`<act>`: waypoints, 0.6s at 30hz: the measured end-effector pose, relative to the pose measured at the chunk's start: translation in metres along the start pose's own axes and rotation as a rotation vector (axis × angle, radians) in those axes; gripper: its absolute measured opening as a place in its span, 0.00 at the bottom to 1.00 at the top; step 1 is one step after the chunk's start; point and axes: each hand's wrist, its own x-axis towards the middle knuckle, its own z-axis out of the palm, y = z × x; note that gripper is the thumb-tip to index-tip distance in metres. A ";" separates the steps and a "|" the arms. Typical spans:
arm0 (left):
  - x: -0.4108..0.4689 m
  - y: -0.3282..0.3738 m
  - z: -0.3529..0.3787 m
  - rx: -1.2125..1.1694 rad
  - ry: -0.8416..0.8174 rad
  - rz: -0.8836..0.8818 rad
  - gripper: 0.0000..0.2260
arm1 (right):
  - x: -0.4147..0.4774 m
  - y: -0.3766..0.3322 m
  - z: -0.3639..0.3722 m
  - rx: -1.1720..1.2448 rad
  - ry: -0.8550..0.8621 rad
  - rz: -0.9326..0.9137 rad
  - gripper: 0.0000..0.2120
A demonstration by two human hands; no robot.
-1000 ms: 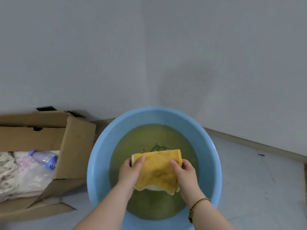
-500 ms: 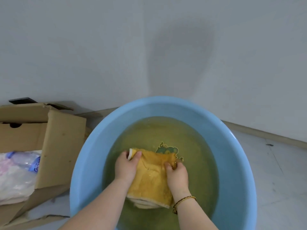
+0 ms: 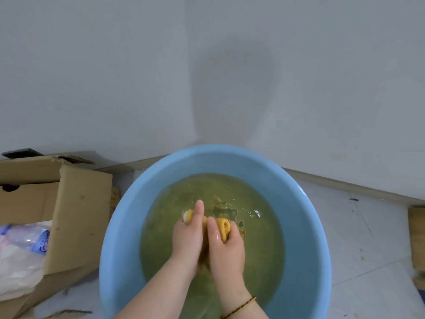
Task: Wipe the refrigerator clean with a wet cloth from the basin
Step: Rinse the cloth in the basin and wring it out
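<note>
- The step in hand looked like wetting and rinsing the cloth (image 3: 224, 226): the yellow cloth was bunched into a roll between both hands, low in the blue basin (image 3: 158, 180), at or just under the surface of the greenish water (image 3: 259, 245).
- The left hand (image 3: 188, 236) was clenched around the left part of the roll, its thumb lying straight up over it, with a pale end of the cloth poking out beside that thumb.
- The right hand (image 3: 226, 247) gripped the right part, fingers curled under a yellow fold that showed above the water.
- The next move, by my judgement, called for lifting the roll clear of the water and twisting the 2 hands against each other to wring it, so it would be damp rather than dripping when carried to the refrigerator.
- The refrigerator was nowhere in view; only a grey wall (image 3: 115, 77) stood behind the basin.
- Most of the cloth was hidden by the hands and murky water, so its folds could not be made out.
- A cardboard box (image 3: 80, 215) at the left was cut off by the frame, with a blurred plastic bottle (image 3: 25, 238) inside.
</note>
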 end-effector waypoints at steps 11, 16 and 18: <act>-0.005 0.019 0.002 0.121 -0.009 0.159 0.20 | 0.001 -0.015 0.003 -0.133 0.065 -0.101 0.19; -0.003 0.014 0.004 0.123 -0.078 0.056 0.20 | -0.003 -0.008 0.001 -0.023 0.096 -0.083 0.18; 0.006 0.014 -0.001 -0.030 -0.064 -0.070 0.19 | -0.015 -0.005 0.007 -0.045 0.018 -0.150 0.19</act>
